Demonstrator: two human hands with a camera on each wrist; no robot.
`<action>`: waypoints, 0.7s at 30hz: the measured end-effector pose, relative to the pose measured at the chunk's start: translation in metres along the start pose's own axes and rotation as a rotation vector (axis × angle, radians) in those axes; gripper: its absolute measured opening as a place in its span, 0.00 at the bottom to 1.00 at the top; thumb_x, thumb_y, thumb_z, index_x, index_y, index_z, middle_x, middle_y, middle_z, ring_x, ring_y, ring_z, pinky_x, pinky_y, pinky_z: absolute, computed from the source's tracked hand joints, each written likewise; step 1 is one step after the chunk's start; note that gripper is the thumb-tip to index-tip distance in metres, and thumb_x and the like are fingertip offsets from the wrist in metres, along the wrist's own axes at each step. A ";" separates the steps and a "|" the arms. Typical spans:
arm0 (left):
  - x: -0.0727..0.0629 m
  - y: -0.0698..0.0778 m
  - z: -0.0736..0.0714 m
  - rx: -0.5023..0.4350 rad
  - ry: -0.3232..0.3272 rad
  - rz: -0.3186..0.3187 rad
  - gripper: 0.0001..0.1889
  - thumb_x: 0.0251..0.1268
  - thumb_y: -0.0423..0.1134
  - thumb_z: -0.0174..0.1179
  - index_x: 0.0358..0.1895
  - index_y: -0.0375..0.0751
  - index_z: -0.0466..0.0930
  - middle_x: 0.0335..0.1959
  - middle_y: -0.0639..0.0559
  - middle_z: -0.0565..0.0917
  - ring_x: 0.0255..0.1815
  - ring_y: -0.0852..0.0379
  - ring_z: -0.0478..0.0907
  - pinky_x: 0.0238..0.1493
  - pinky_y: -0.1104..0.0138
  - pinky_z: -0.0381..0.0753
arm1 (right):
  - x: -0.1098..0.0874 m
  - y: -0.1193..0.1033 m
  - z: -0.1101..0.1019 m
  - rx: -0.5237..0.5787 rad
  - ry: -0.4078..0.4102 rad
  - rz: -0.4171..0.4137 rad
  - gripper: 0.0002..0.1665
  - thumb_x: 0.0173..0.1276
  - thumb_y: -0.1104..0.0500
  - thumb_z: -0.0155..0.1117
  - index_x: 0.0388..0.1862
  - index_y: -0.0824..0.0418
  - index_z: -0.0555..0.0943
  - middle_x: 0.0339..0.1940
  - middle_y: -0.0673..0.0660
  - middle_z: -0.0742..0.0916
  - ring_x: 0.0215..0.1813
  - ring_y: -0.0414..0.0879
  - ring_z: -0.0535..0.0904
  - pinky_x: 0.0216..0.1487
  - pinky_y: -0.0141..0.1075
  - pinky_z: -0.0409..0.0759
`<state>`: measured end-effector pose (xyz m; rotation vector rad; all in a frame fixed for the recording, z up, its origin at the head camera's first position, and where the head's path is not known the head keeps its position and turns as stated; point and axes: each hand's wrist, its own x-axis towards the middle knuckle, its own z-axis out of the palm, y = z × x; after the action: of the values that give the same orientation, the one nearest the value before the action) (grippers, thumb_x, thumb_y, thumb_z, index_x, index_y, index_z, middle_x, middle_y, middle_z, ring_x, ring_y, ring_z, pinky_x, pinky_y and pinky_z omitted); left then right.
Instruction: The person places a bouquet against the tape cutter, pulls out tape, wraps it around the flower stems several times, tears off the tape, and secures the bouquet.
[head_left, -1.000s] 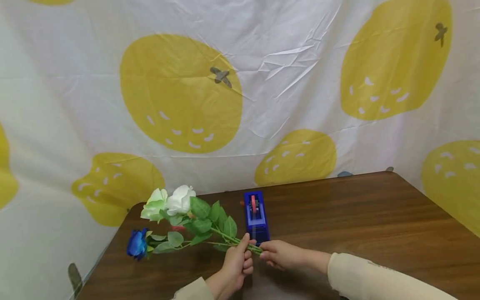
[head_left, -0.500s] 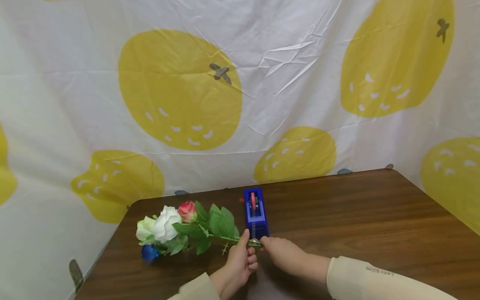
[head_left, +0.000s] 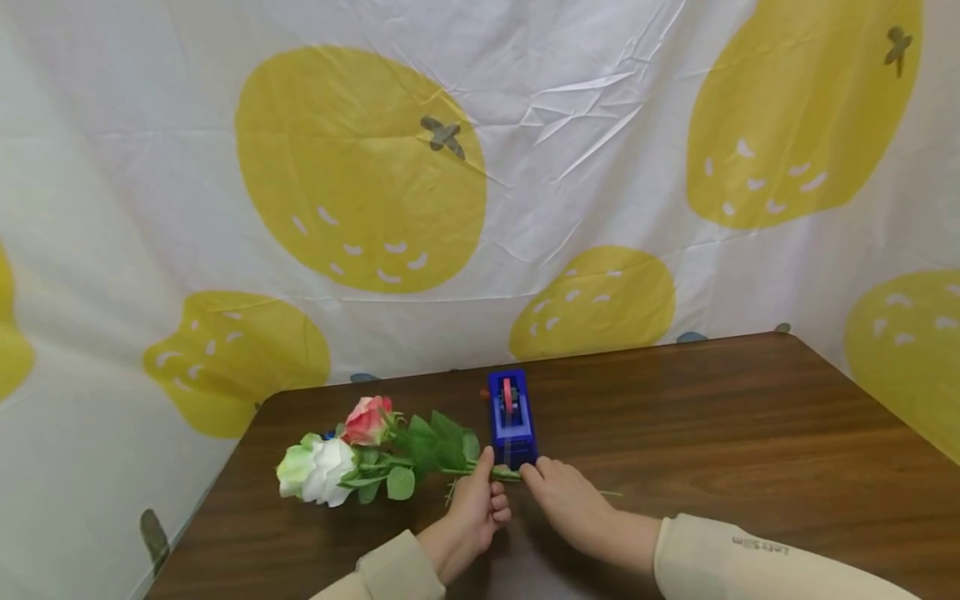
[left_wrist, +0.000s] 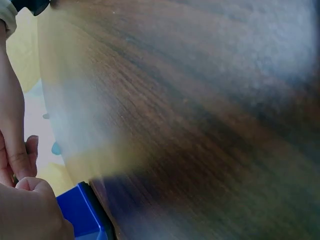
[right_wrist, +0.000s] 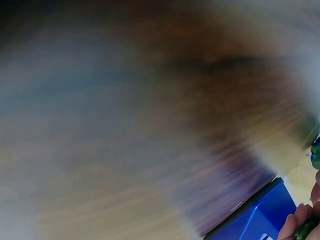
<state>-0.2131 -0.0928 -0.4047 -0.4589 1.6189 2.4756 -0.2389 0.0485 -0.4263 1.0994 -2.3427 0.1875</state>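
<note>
A bunch of roses lies sideways over the table in the head view: a pink-red rose [head_left: 367,420], a white rose [head_left: 328,472] and a pale green rose [head_left: 295,468], with a blue one almost hidden behind. My left hand [head_left: 477,504] grips the green stems [head_left: 506,474], thumb pointing up. My right hand [head_left: 570,504] pinches the same stems close to their lower ends. Just beyond the hands stands a blue tape dispenser [head_left: 512,417]. A clear strip of tape [head_left: 507,450] runs from it to the stems between my hands.
The brown wooden table [head_left: 712,417] stretches to the right of the hands. A white curtain [head_left: 570,208] with yellow fruit shapes hangs behind the table's back edge. One thin stem end [head_left: 611,493] sticks out past my right hand.
The bunch has been turned about its stems: the pink-red rose has come up on the far side, while the blue one has gone behind. Both hands are slightly closer to the tape dispenser.
</note>
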 end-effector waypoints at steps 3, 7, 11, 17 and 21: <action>0.001 0.000 0.000 0.010 0.012 -0.008 0.18 0.71 0.52 0.42 0.35 0.39 0.62 0.13 0.61 0.56 0.13 0.68 0.51 0.15 0.78 0.54 | -0.002 0.000 0.001 -0.030 0.035 -0.016 0.16 0.50 0.73 0.63 0.37 0.64 0.71 0.22 0.51 0.68 0.22 0.43 0.65 0.20 0.33 0.64; 0.002 -0.001 0.000 0.038 0.023 -0.004 0.17 0.71 0.52 0.41 0.34 0.40 0.60 0.11 0.61 0.55 0.12 0.67 0.51 0.14 0.78 0.53 | -0.005 0.000 0.002 -0.009 0.044 -0.008 0.18 0.51 0.73 0.62 0.40 0.64 0.71 0.23 0.51 0.67 0.22 0.43 0.64 0.21 0.32 0.62; 0.004 -0.003 -0.001 0.063 0.037 0.000 0.17 0.72 0.52 0.40 0.31 0.41 0.59 0.11 0.61 0.55 0.12 0.67 0.51 0.14 0.78 0.53 | -0.005 0.001 0.002 0.131 0.038 0.009 0.18 0.52 0.74 0.60 0.42 0.64 0.74 0.22 0.51 0.67 0.22 0.40 0.61 0.20 0.28 0.60; 0.006 -0.003 0.001 0.074 0.030 0.014 0.16 0.73 0.48 0.37 0.30 0.41 0.60 0.12 0.61 0.56 0.12 0.68 0.52 0.13 0.78 0.53 | -0.001 0.005 -0.005 0.477 -0.004 0.138 0.11 0.58 0.71 0.59 0.40 0.65 0.80 0.23 0.51 0.76 0.24 0.38 0.67 0.24 0.28 0.67; 0.006 -0.002 0.000 0.081 0.021 0.008 0.14 0.74 0.45 0.34 0.35 0.39 0.62 0.14 0.60 0.57 0.13 0.68 0.51 0.14 0.79 0.53 | 0.003 0.007 -0.009 0.584 -0.052 0.237 0.10 0.57 0.68 0.62 0.39 0.65 0.82 0.26 0.52 0.81 0.27 0.39 0.73 0.28 0.30 0.71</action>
<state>-0.2179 -0.0917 -0.4084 -0.4695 1.7242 2.4083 -0.2415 0.0546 -0.4163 1.0757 -2.5303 0.9908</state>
